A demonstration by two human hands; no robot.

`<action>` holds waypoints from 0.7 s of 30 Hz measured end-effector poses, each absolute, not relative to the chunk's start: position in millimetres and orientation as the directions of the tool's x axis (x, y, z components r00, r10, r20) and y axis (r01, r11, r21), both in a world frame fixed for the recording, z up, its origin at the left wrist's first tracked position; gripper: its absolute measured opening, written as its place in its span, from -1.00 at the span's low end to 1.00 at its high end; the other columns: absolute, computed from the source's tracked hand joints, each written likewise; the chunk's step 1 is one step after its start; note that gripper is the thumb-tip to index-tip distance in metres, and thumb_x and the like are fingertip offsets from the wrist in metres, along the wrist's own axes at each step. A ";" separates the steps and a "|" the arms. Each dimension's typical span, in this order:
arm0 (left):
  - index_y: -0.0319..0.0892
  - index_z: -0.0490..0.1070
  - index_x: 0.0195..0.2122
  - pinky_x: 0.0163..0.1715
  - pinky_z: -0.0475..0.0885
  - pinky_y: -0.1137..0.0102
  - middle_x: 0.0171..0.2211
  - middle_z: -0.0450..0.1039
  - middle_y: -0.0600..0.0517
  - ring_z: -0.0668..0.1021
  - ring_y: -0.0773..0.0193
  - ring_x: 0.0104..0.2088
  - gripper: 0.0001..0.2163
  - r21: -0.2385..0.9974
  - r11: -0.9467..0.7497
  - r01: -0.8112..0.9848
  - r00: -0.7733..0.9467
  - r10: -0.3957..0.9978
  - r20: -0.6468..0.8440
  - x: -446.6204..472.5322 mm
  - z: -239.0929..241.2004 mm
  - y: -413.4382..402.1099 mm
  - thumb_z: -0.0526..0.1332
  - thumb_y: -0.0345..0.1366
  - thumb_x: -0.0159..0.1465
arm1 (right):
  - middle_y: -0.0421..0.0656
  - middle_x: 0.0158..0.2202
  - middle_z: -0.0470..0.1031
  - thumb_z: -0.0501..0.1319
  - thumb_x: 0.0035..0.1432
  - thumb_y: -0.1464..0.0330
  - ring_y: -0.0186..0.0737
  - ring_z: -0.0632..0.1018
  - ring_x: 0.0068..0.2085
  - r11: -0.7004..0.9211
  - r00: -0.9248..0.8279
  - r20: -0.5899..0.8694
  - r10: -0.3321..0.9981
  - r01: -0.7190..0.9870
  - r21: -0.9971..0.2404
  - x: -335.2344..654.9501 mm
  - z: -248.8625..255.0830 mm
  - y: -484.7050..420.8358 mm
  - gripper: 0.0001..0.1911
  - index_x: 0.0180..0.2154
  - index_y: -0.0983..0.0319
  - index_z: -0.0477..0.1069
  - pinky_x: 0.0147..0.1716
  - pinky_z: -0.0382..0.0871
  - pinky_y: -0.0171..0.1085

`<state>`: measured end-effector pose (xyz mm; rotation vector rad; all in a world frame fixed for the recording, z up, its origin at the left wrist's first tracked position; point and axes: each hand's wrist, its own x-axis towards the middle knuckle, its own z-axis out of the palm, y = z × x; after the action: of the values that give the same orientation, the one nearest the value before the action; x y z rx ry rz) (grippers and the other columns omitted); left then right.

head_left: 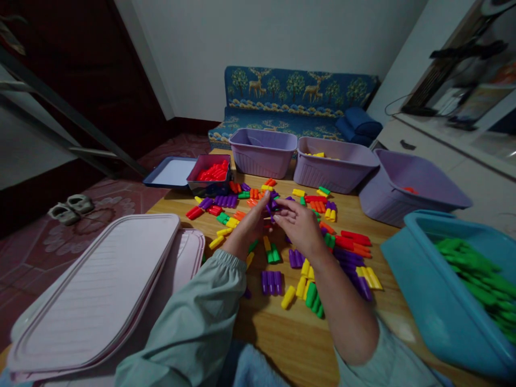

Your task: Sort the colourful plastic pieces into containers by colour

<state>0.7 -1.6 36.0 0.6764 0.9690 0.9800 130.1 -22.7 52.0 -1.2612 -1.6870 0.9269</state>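
Note:
My left hand [255, 223] and my right hand [300, 224] meet above the middle of the wooden table [274, 336]. Between their fingertips is a small purple plastic piece [271, 206], pinched from both sides; its exact shape is too small to tell. Around and below my hands lie many short tube-like plastic pieces in red, orange, yellow, green and purple. Some sit side by side in rows, such as a purple row [271, 282] in front of me and a green row [314, 300] near my right forearm.
Purple bins [264, 158] line the table's far side. A blue bin [427, 290] with green pieces stands at right. A square tin [209, 185] holds red pieces, its lid [171, 171] beside it. Pale lids [100, 290] are stacked at left. Behind is a patterned sofa [290, 88].

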 end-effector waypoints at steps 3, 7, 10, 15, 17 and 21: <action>-0.21 0.48 -0.35 -0.70 0.17 0.56 -0.49 0.45 -0.01 0.42 0.40 -0.59 -0.62 0.776 0.413 -0.477 0.221 0.910 -0.349 -3.9 38.9 -1.4 0.19 0.06 0.19 | -0.10 -0.12 0.56 0.16 0.11 0.42 -0.31 0.57 -0.19 0.272 -0.191 0.208 0.959 0.428 -0.862 131.2 62.7 -29.2 -0.68 -0.07 0.26 0.45 -0.20 0.43 -0.36; -0.25 0.45 -0.36 -0.76 0.14 0.59 -0.55 0.40 0.03 0.39 0.44 -0.63 -0.78 0.714 0.355 -0.604 0.157 0.931 -0.330 -13.1 41.5 0.5 0.23 -0.16 0.19 | -0.21 -0.34 0.58 0.32 -0.02 0.32 -0.26 0.56 -0.29 0.381 -0.468 -0.006 0.884 0.727 -0.571 134.8 82.0 -49.1 -0.80 -0.27 0.17 0.52 -0.28 0.37 -0.34; -0.25 0.44 -0.32 -0.79 0.11 0.62 -0.53 0.41 0.02 0.41 0.44 -0.63 -0.80 0.695 0.354 -0.626 0.134 0.927 -0.352 -19.2 42.2 2.0 0.22 -0.19 0.20 | -0.16 -0.28 0.60 0.45 -0.23 0.31 -0.12 0.58 -0.21 0.503 -0.565 -0.248 0.787 0.820 -0.273 123.8 93.9 -69.7 -0.63 -0.26 0.14 0.55 -0.27 0.35 -0.29; -0.25 0.46 -0.26 -0.79 0.17 0.63 -0.50 0.44 0.01 0.43 0.43 -0.62 -0.79 0.723 0.336 -0.603 0.099 0.931 -0.350 -21.6 41.1 3.7 0.26 -0.21 0.17 | -0.03 -0.18 0.60 0.45 -0.21 0.39 -0.03 0.58 -0.10 0.518 -0.499 -0.412 0.762 0.852 -0.075 99.7 97.8 -84.8 -0.62 -0.23 0.19 0.56 -0.26 0.37 -0.28; -0.26 0.47 -0.24 -0.79 0.19 0.63 -0.49 0.45 0.00 0.44 0.43 -0.62 -0.80 0.726 0.325 -0.606 0.088 0.935 -0.345 -20.4 39.5 4.2 0.24 -0.24 0.19 | -0.04 -0.17 0.60 0.41 -0.14 0.39 -0.03 0.58 -0.09 0.467 -0.453 -0.388 0.803 0.882 -0.064 99.7 94.0 -80.8 -0.68 -0.24 0.18 0.56 -0.25 0.38 -0.27; -0.28 0.47 -0.22 -0.77 0.27 0.61 -0.50 0.46 -0.01 0.47 0.40 -0.60 -0.81 0.720 0.313 -0.620 0.092 0.940 -0.330 -18.2 35.5 4.6 0.20 -0.28 0.23 | -0.06 -0.14 0.57 0.33 0.01 0.36 -0.06 0.57 -0.09 0.296 -0.303 -0.231 0.925 0.953 -0.064 115.6 77.6 -63.2 -0.75 -0.19 0.16 0.55 -0.21 0.37 -0.25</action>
<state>-18.2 4.6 35.5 0.4542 0.8668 1.2182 115.6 -63.2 77.6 -1.9328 -2.6454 0.3121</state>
